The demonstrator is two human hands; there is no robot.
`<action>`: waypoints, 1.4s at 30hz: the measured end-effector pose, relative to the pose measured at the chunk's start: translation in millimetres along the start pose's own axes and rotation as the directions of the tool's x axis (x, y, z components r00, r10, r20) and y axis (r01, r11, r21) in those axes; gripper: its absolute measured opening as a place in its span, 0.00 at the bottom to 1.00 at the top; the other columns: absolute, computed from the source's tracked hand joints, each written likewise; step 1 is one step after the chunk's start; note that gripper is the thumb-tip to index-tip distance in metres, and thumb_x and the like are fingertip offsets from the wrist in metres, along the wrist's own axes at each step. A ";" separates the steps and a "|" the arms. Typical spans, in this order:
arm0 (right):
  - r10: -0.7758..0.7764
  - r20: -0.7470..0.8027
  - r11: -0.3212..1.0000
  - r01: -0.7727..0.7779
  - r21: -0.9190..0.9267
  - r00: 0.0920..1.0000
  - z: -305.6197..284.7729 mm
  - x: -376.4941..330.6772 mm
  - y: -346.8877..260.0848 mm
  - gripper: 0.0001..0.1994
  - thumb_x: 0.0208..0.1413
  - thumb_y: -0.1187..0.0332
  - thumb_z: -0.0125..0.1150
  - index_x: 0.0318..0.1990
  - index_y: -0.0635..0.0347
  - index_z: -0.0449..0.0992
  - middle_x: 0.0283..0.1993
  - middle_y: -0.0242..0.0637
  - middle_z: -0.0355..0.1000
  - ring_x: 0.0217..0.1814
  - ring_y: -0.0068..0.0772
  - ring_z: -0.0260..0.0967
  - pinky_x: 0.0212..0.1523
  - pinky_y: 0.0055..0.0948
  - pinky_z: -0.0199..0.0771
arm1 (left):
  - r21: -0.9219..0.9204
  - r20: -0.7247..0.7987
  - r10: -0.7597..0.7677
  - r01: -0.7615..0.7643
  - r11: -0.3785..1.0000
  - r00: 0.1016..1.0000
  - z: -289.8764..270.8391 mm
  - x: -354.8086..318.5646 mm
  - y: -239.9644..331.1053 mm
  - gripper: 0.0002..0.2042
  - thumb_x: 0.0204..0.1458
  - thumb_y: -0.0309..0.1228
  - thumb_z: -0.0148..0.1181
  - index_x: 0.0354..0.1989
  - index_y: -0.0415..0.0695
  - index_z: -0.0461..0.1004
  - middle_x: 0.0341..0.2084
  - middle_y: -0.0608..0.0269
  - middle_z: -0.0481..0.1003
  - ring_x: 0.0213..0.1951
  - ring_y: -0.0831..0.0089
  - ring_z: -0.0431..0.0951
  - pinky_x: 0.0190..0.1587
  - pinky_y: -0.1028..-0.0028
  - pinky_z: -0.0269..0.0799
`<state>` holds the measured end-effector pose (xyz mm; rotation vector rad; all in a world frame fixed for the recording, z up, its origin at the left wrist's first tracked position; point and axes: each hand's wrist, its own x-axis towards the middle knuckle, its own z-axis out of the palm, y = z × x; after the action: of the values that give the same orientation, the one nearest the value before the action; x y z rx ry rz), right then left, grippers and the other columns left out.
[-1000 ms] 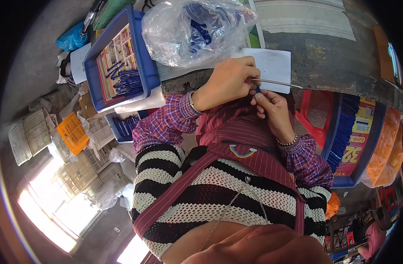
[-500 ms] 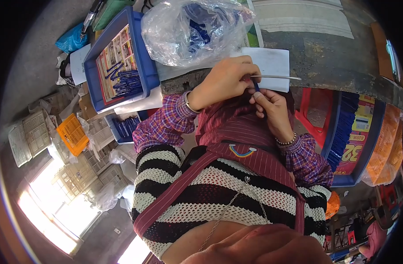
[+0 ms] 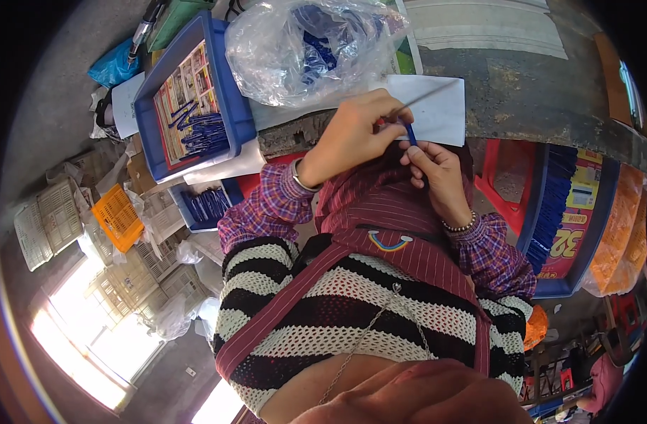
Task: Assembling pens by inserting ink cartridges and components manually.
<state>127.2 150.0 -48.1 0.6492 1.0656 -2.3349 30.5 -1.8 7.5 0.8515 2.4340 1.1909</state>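
At the table's front edge, my left hand (image 3: 359,131) is closed around one end of a thin metal rod (image 3: 432,94). A speck of red, perhaps the handle, shows between the fingers. The rod points up and to the right over a white sheet (image 3: 436,113), smeared by motion. My right hand (image 3: 438,173) pinches a narrow dark-blue strip (image 3: 411,133) between thumb and fingers. The strip's upper end comes up beside my left thumb; its lower part is hidden in my right hand.
Left of my hands stands a blue tray (image 3: 235,106) with blue strips on printed paper. A clear plastic bag (image 3: 267,63) holds more blue pieces. At right, a second blue tray (image 3: 585,261) sits beside a red stool (image 3: 489,180). A smaller tray (image 3: 231,191) lies below left.
The rod has swung from nearly level to slanting up and to the right. My left hand has tilted with it and shifted slightly left. My right hand has hardly moved.
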 end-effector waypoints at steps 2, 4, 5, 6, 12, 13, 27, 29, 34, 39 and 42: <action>-0.003 0.008 1.000 0.003 0.009 1.000 -1.0 0.4 1.1 0.11 0.56 0.71 0.53 0.43 0.70 0.71 0.29 0.31 0.70 0.21 0.10 0.55 0.19 0.13 0.56 | -0.068 -0.040 -0.009 0.007 0.998 0.999 14.4 -5.1 -2.9 0.09 0.41 0.21 0.58 0.33 0.42 0.75 0.24 0.62 0.71 0.24 0.73 0.74 0.25 0.78 0.66; -0.008 -0.005 1.000 0.008 0.016 1.000 -1.3 0.3 1.9 0.10 0.56 0.71 0.53 0.41 0.70 0.72 0.29 0.31 0.70 0.21 0.11 0.55 0.19 0.13 0.57 | 0.113 -0.007 -0.002 0.003 0.994 1.000 20.7 -7.7 -3.5 0.09 0.40 0.21 0.59 0.32 0.43 0.75 0.26 0.62 0.71 0.25 0.66 0.75 0.26 0.72 0.68; -0.007 -0.005 1.000 0.007 0.016 1.000 -1.6 0.5 2.1 0.10 0.56 0.71 0.53 0.41 0.70 0.72 0.29 0.31 0.70 0.21 0.11 0.55 0.19 0.13 0.57 | 0.112 -0.007 -0.003 0.004 0.994 1.000 21.1 -7.2 -3.1 0.09 0.40 0.21 0.59 0.32 0.43 0.75 0.26 0.62 0.71 0.25 0.66 0.75 0.26 0.72 0.68; -0.012 -0.005 1.000 0.012 0.007 1.000 -2.2 0.9 2.2 0.09 0.56 0.71 0.53 0.40 0.69 0.72 0.29 0.32 0.70 0.21 0.11 0.55 0.19 0.14 0.57 | 0.164 -0.001 0.026 -0.026 0.986 1.000 21.0 -6.4 -2.6 0.09 0.39 0.21 0.59 0.31 0.43 0.75 0.27 0.62 0.70 0.25 0.64 0.74 0.26 0.70 0.69; -0.008 0.013 1.000 0.008 0.015 1.000 -1.8 0.9 1.5 0.09 0.56 0.71 0.53 0.39 0.69 0.72 0.29 0.32 0.70 0.21 0.11 0.56 0.19 0.14 0.57 | 0.270 0.009 0.117 -0.115 0.956 0.993 22.5 -7.2 -4.9 0.05 0.38 0.25 0.58 0.26 0.42 0.70 0.27 0.61 0.68 0.22 0.59 0.73 0.23 0.66 0.68; -0.006 0.014 1.000 0.006 0.014 1.000 -2.0 0.8 1.8 0.09 0.56 0.71 0.53 0.39 0.69 0.72 0.29 0.32 0.70 0.21 0.11 0.56 0.19 0.14 0.58 | 0.276 0.006 0.130 -0.126 0.953 0.992 22.6 -7.4 -4.7 0.05 0.38 0.24 0.58 0.25 0.42 0.70 0.27 0.61 0.68 0.22 0.59 0.72 0.23 0.66 0.68; 0.003 0.026 1.000 -0.004 0.022 1.000 -2.5 2.0 0.3 0.11 0.56 0.71 0.53 0.41 0.70 0.72 0.28 0.30 0.70 0.21 0.10 0.56 0.19 0.13 0.57 | -0.208 0.058 -0.169 0.177 0.962 0.984 -0.8 0.9 -2.7 0.04 0.39 0.21 0.60 0.26 0.39 0.76 0.21 0.62 0.76 0.22 0.79 0.73 0.24 0.78 0.65; 0.007 0.027 1.000 -0.008 0.022 1.000 -2.8 1.9 0.5 0.11 0.56 0.71 0.53 0.42 0.70 0.72 0.29 0.30 0.69 0.21 0.10 0.55 0.19 0.13 0.57 | -0.318 0.070 -0.206 0.218 0.923 0.976 -3.8 2.8 -1.7 0.04 0.41 0.21 0.61 0.27 0.39 0.77 0.21 0.64 0.77 0.22 0.83 0.71 0.24 0.81 0.64; 0.016 0.020 0.999 -0.017 0.036 1.000 -1.9 1.2 0.3 0.11 0.56 0.71 0.52 0.43 0.71 0.71 0.29 0.30 0.69 0.22 0.10 0.55 0.19 0.13 0.57 | -0.553 0.230 -0.424 0.476 0.683 0.876 -11.7 4.0 5.4 0.05 0.45 0.21 0.59 0.31 0.38 0.77 0.24 0.65 0.78 0.19 0.89 0.69 0.17 0.87 0.58; 0.012 0.020 0.999 -0.012 0.031 1.000 -2.6 0.8 0.3 0.12 0.57 0.71 0.52 0.43 0.72 0.71 0.29 0.30 0.69 0.22 0.11 0.56 0.19 0.13 0.57 | -0.565 0.237 -0.414 0.471 0.678 0.879 -10.5 4.2 4.5 0.06 0.46 0.21 0.57 0.33 0.38 0.75 0.26 0.63 0.78 0.17 0.91 0.65 0.15 0.88 0.54; 0.010 0.020 1.000 -0.011 0.028 1.000 -2.9 2.1 0.2 0.12 0.57 0.71 0.52 0.43 0.71 0.71 0.28 0.30 0.69 0.22 0.11 0.56 0.19 0.13 0.57 | -0.577 0.228 -0.383 0.441 0.687 0.895 -9.9 5.0 1.9 0.05 0.47 0.22 0.56 0.33 0.37 0.74 0.27 0.61 0.78 0.14 0.91 0.60 0.14 0.88 0.52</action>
<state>126.3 151.6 -51.2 0.6389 1.0203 -2.3461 22.4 -3.8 15.0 0.1318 1.8054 1.5665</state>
